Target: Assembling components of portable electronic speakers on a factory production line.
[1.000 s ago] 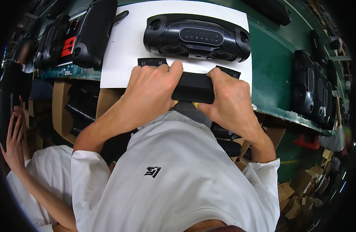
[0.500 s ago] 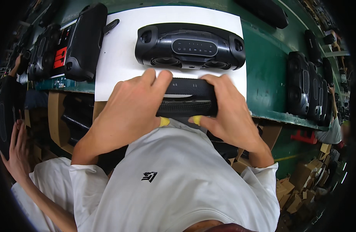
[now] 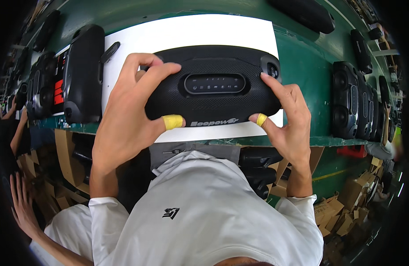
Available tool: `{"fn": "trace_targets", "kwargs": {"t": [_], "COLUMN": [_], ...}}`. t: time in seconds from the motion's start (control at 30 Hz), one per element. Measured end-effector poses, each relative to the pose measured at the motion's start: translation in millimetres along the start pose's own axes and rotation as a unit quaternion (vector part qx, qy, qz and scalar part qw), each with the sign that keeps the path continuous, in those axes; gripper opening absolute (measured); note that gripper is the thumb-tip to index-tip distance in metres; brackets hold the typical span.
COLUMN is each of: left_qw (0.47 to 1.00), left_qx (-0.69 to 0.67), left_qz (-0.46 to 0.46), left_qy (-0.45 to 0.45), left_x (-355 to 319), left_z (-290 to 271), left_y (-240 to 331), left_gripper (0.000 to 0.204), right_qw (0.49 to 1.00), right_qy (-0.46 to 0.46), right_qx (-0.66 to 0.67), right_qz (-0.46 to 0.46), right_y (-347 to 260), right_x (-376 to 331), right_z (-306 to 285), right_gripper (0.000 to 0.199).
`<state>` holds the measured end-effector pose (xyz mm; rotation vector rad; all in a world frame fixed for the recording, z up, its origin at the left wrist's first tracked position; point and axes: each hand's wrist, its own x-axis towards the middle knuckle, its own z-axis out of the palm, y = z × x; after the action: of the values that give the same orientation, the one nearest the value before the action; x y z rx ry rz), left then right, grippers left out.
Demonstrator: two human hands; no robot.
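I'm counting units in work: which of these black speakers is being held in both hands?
The black speaker over the white sheet, gripped by left hand and right hand; the others lie untouched.

Black speakers (image 3: 82,80) flank a white sheet (image 3: 195,33), seemingly paper.

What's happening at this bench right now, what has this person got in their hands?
A person in a white shirt holds a black portable speaker by both ends, the left hand and the right hand gripping it over a white sheet on a green workbench. Its oval control panel faces the camera. Both thumbs wear yellow tape. More black speakers sit on the bench to either side, and another person's hand shows at the lower left.
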<state>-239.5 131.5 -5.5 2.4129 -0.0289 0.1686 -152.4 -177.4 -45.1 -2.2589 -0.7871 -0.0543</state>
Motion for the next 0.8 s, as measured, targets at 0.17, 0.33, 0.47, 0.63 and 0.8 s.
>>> {"fn": "trace_targets", "kwargs": {"t": [0.17,0.33,0.47,0.63,0.8], "left_qw": [1.000,0.999,0.997,0.990,0.968], "left_qx": [-0.004,0.036,0.067,0.130,0.242], "left_qz": [-0.016,-0.022,-0.020,0.013,0.062], "left_qy": [-0.008,-0.025,-0.043,-0.059,-0.035], "left_x": [11,16,17,17,21], "left_z": [9,12,15,17,19], "left_y": [-11,-10,-9,-2,1], "left_gripper": [0.084,0.088,0.091,0.077,0.077], "right_qw": [0.999,0.998,0.990,0.966,0.967], "right_qy": [-0.013,-0.021,-0.056,-0.069,-0.057], "right_qx": [-0.037,-0.057,-0.127,-0.249,-0.239], "right_qz": [-0.018,0.012,0.019,-0.008,-0.066], "right_y": [6,4,-1,-12,-7], "right_x": [11,14,14,22,37], "right_z": [-3,0,2,2,14], "right_gripper": [0.085,0.086,0.085,0.087,0.092]}}
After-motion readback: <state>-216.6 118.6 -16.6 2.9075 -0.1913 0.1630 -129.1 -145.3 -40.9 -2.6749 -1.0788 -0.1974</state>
